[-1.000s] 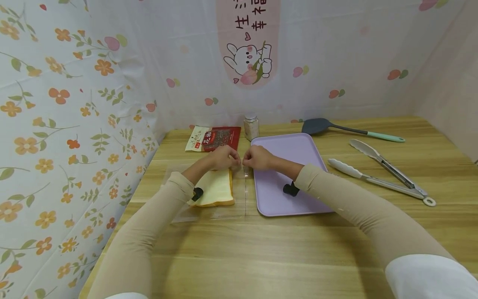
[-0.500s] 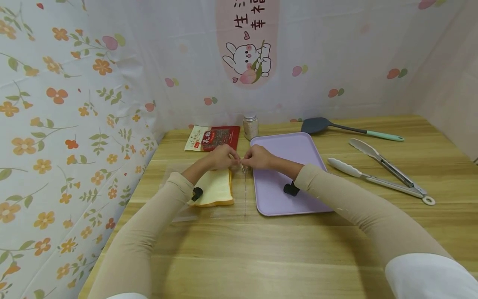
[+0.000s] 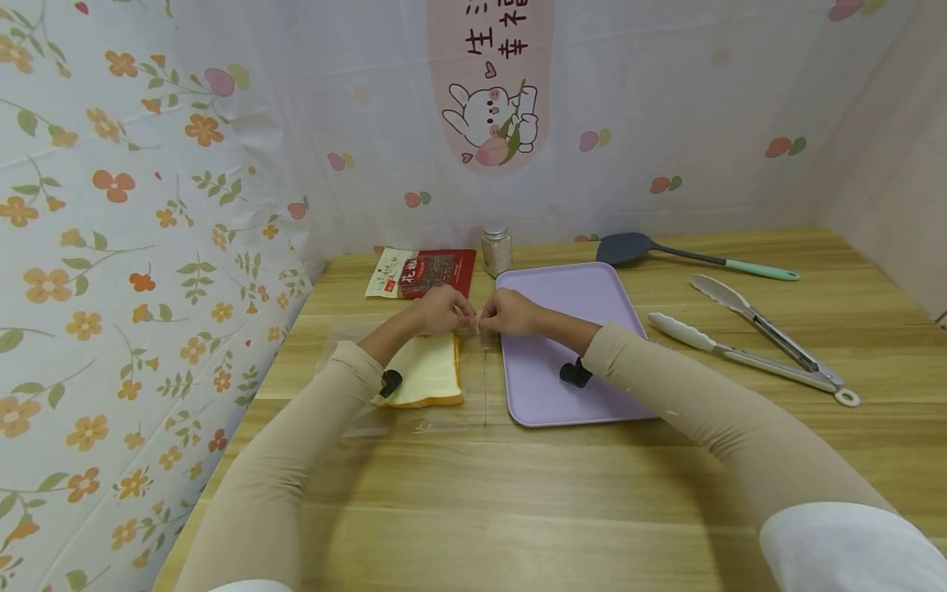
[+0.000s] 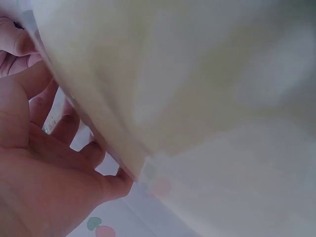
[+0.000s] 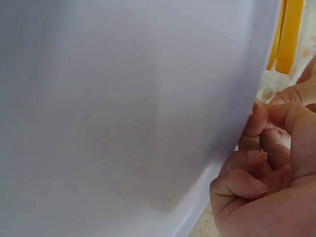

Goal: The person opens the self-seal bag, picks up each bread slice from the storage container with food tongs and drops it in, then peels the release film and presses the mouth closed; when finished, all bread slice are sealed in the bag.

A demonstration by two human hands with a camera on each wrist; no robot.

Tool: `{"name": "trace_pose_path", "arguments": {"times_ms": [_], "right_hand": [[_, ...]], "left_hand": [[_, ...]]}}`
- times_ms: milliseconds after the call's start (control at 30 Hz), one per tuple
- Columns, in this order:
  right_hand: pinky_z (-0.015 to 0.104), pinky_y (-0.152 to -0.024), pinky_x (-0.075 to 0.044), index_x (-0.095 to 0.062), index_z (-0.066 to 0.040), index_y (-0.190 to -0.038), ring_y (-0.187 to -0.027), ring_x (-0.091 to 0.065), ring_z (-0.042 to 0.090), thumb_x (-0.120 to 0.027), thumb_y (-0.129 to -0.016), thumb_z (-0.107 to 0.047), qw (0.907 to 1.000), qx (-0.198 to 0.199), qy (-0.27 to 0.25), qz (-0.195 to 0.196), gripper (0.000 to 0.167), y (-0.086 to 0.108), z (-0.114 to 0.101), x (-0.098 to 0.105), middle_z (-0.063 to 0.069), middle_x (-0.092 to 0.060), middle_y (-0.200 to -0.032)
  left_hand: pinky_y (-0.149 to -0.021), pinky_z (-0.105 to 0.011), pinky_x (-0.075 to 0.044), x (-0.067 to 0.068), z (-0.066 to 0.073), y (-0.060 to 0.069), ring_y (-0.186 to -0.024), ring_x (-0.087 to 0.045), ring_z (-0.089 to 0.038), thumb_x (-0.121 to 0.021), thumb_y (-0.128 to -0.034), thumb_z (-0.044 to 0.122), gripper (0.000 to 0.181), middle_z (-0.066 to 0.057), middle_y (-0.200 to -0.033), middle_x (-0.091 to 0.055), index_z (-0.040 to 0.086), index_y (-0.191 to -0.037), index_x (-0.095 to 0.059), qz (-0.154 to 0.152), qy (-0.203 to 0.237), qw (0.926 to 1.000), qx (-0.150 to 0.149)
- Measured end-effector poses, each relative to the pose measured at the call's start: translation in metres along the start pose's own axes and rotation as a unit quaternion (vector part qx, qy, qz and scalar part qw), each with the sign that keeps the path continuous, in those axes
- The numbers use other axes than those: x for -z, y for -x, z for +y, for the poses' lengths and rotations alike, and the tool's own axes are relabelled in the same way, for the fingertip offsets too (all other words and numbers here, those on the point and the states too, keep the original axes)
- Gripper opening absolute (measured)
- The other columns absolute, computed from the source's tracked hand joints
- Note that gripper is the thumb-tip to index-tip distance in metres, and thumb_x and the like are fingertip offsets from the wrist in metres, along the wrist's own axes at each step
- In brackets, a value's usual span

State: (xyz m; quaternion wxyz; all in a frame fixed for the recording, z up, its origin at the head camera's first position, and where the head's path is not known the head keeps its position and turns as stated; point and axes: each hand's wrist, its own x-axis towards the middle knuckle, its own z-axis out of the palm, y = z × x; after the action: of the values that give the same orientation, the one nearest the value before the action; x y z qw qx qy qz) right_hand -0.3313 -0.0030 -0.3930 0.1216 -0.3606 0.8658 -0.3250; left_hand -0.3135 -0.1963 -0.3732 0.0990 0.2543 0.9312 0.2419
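Bread (image 3: 427, 374) with a brown crust lies flat inside a clear plastic bag (image 3: 451, 419) on the wooden table. At the bag's far right corner, my left hand (image 3: 441, 312) pinches the plastic between thumb and fingertips. My right hand (image 3: 512, 313) pinches the same edge just beside it, over the left rim of a lilac tray (image 3: 547, 395). The left wrist view shows my left hand (image 4: 54, 168) with bent fingers, partly behind blurred plastic. In the right wrist view the fingers of my right hand (image 5: 266, 182) are curled, the index finger and thumb meeting.
Behind the hands are a red and cream spice packet (image 3: 436, 273) and a small glass jar (image 3: 496, 252). To the right lie a dark spatula (image 3: 629, 249) with a mint handle and metal tongs (image 3: 784, 370). A patterned curtain (image 3: 629, 107) stands behind the table.
Both hands have stayed at the bag's edge. A bit of plastic raised between the fingertips half a second ago shows less now, with slight movement of the fingers.
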Motion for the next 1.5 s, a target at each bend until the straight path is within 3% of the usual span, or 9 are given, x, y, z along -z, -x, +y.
{"name": "trace_pose_path", "arguments": {"times_ms": [233,533,900,1067,1200,1500], "right_hand": [[0.019,-0.051,-0.031,-0.076,0.002,-0.082,-0.052,-0.041,0.005,-0.062,-0.091,-0.007,1.0,0.005,0.001,-0.007,0.019,0.0,0.0,0.0,-0.007,-0.054,-0.058],[0.019,-0.051,-0.03,-0.074,0.001,-0.08,-0.052,-0.04,0.005,-0.063,-0.094,-0.011,0.9999,0.007,0.001,-0.013,0.021,0.001,0.002,0.001,-0.007,-0.05,-0.056],[0.02,-0.057,-0.037,-0.077,-0.001,-0.088,-0.059,-0.048,0.006,-0.066,-0.094,-0.015,0.9999,0.001,0.012,-0.008,0.018,0.002,0.002,0.002,-0.003,-0.066,-0.069],[0.025,-0.069,-0.048,-0.075,-0.001,-0.094,-0.072,-0.058,0.011,-0.065,-0.09,-0.008,0.9992,-0.001,0.038,0.01,0.013,0.001,0.005,0.0,0.004,-0.072,-0.082],[0.03,-0.074,-0.049,-0.07,-0.003,-0.094,-0.081,-0.059,0.017,-0.066,-0.088,-0.008,0.9981,-0.007,0.056,0.023,0.009,0.004,0.006,-0.001,0.005,-0.068,-0.085],[0.03,-0.058,-0.042,-0.06,-0.013,-0.085,-0.072,-0.053,0.016,-0.067,-0.08,-0.009,0.9935,-0.014,0.103,0.046,0.01,0.016,0.0,0.001,0.0,-0.057,-0.077]], "left_hand": [[-0.074,-0.03,-0.049,0.001,0.003,0.001,-0.086,-0.063,-0.017,-0.07,-0.0924,0.014,0.012,-0.005,-0.101,-0.074,0.006,-0.095,-0.079,0.001,0.004,0.9999,0.014],[-0.066,-0.025,-0.045,-0.001,0.004,0.0,-0.077,-0.058,-0.015,-0.068,-0.0928,0.012,0.012,-0.006,-0.1,-0.074,0.005,-0.093,-0.079,0.005,0.012,0.9999,0.009],[-0.071,-0.027,-0.048,-0.001,0.006,0.0,-0.083,-0.061,-0.017,-0.067,-0.0937,0.011,0.014,-0.008,-0.102,-0.074,0.003,-0.095,-0.078,0.004,0.013,0.9999,0.009],[-0.075,-0.028,-0.046,-0.003,0.002,-0.001,-0.085,-0.058,-0.017,-0.064,-0.0946,0.011,0.015,-0.007,-0.097,-0.074,0.003,-0.095,-0.077,-0.001,0.016,0.9997,0.019],[-0.077,-0.027,-0.046,-0.005,-0.001,-0.001,-0.085,-0.058,-0.017,-0.06,-0.0941,0.007,0.016,-0.006,-0.091,-0.073,0.001,-0.095,-0.075,-0.008,0.036,0.9992,0.018],[-0.075,-0.026,-0.047,-0.005,0.0,0.0,-0.083,-0.058,-0.015,-0.058,-0.0959,0.008,0.019,-0.007,-0.091,-0.072,-0.001,-0.102,-0.074,-0.027,0.056,0.998,0.011]]}}
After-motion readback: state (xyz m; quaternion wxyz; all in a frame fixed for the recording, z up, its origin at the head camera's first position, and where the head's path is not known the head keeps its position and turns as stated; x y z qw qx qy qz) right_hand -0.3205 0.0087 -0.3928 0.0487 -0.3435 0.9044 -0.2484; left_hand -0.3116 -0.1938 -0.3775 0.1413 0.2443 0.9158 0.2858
